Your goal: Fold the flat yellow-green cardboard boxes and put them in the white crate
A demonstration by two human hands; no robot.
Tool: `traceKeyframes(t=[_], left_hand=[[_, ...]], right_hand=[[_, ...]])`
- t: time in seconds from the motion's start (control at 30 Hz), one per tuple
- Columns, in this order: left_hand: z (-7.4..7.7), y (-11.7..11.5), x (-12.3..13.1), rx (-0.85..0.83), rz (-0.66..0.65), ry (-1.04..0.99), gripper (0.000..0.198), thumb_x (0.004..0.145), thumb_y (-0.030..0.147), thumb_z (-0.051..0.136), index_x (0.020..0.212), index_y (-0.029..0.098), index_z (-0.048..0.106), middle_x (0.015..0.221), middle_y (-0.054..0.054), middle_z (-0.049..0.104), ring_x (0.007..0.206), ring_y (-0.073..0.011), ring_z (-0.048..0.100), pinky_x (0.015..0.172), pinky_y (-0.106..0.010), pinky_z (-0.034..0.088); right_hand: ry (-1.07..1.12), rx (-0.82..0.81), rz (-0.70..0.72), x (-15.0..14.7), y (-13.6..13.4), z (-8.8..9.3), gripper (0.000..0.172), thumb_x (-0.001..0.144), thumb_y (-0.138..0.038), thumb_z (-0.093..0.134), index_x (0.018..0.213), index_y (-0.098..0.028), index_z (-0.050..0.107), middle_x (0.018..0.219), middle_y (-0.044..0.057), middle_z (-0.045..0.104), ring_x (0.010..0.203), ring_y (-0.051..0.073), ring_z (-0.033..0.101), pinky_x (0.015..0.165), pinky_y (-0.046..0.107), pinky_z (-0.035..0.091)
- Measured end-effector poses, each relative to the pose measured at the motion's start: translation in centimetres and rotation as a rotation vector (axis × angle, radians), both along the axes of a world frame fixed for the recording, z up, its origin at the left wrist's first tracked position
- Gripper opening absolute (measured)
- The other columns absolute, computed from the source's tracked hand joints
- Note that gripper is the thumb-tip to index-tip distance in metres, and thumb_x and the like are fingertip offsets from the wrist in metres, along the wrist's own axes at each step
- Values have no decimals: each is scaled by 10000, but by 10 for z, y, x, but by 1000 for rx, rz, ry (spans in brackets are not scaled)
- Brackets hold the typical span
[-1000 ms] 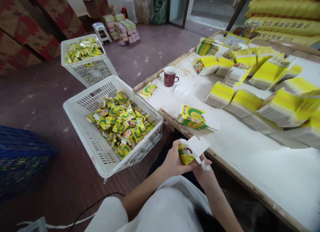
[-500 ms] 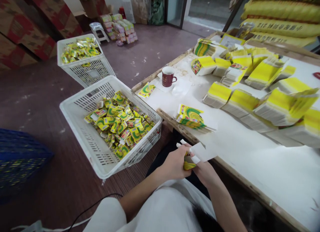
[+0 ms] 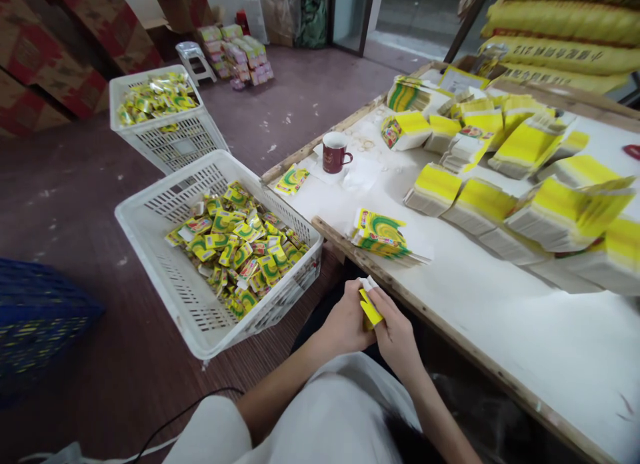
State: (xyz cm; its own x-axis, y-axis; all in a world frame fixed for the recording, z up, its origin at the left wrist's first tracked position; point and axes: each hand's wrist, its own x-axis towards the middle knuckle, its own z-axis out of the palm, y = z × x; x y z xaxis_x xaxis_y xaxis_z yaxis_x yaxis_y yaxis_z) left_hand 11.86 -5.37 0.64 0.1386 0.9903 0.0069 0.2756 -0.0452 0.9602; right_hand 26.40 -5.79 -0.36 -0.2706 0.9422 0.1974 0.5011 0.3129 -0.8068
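Note:
Both hands meet just below the table's front edge, over my lap. My left hand [image 3: 345, 325] and my right hand [image 3: 395, 334] are both closed around one small yellow carton [image 3: 369, 309], folded nearly shut with a white flap showing at its top. A short stack of flat yellow-green cartons [image 3: 383, 235] lies on the table just above my hands. To my left a white plastic basket [image 3: 150, 241] holds several folded yellow-green cartons.
A dark red mug [image 3: 335, 153] stands at the table's [image 3: 525, 331] left end. Bundles of flat yellow cartons [image 3: 505, 184] cover its far side. A second white basket [image 3: 165, 137] of cartons, a blue crate [image 3: 40, 324] and printed boxes [image 3: 45, 57] are on the floor.
The carton's open white flaps have been folded in, so it now looks compact and yellow. My right hand moved up over it. The view shifted slightly.

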Motion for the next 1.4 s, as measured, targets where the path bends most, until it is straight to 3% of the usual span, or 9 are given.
traceKeyframes(t=[0.13, 0.27, 0.57, 0.67, 0.77, 0.87, 1.0, 1.27, 1.4], left_hand=[[7, -2, -9, 21, 9, 219, 665, 574, 100, 723, 1195, 165, 493, 1206, -147, 557, 1141, -335, 546, 994, -536, 452], [16, 1, -27, 86, -73, 187, 589, 633, 188, 771, 1177, 191, 544, 1140, -100, 634, 1058, -264, 619, 941, -421, 512], [24, 11, -38, 101, -174, 186, 579, 596, 269, 812, 1140, 186, 634, 1065, -73, 716, 940, -233, 687, 862, -360, 547], [25, 10, -35, 113, -130, 206, 574, 619, 264, 794, 1166, 202, 631, 1087, -80, 714, 975, -244, 677, 901, -382, 539], [22, 9, -34, 82, 3, 28, 594, 645, 324, 822, 1192, 203, 623, 1111, -85, 707, 1006, -247, 671, 925, -391, 534], [15, 12, -40, 115, 345, -499, 623, 679, 505, 813, 1191, 214, 607, 1186, -94, 682, 993, -218, 676, 855, -338, 560], [6, 19, -51, -4, 737, -1158, 693, 648, 796, 664, 1006, 204, 620, 1171, -110, 687, 945, -221, 694, 773, -344, 594], [-32, 24, -38, -456, 720, -1094, 435, 657, 409, 825, 980, 170, 661, 817, -40, 712, 573, -121, 626, 497, -221, 509], [-28, 30, -31, -406, 646, -1048, 423, 651, 408, 839, 981, 182, 701, 752, -8, 694, 571, -96, 598, 512, -191, 496]], right_hand=[[-7, 142, -81, 15, 7, -5, 520, 956, -138, 406, 1452, -268, 497, 1460, 96, 552, 1356, 246, 525, 1109, 450, 469], [-85, 139, 70, 27, 10, -3, 465, 969, -188, 443, 1420, -257, 536, 1561, 124, 418, 1378, 263, 500, 1054, 398, 512], [-127, -56, 342, 48, 29, 29, 222, 922, -234, 562, 1100, -216, 693, 1420, 166, 562, 1318, 281, 555, 1053, 440, 489], [-78, -86, 208, 36, 25, 26, 235, 894, -260, 590, 1117, -198, 630, 1398, 176, 560, 1364, 306, 498, 1075, 484, 459], [28, -81, 81, 18, 24, 28, 505, 864, -325, 635, 1318, -189, 460, 1366, 184, 559, 1304, 306, 540, 1061, 496, 469], [40, 7, -20, 11, 44, 39, 624, 822, -395, 700, 1349, -206, 425, 1231, 136, 613, 1109, 282, 635, 981, 470, 524], [-110, 185, -272, 18, 95, 50, 319, 873, -276, 601, 1179, -191, 574, 1134, 130, 611, 1033, 284, 610, 939, 476, 517], [-354, 44, -359, 16, 147, 35, 169, 759, -71, 628, 896, -171, 620, 947, 115, 631, 925, 283, 598, 846, 402, 494], [-302, 38, -386, 8, 145, 44, 215, 728, -54, 632, 866, -196, 548, 922, 66, 635, 910, 240, 593, 805, 331, 459]])
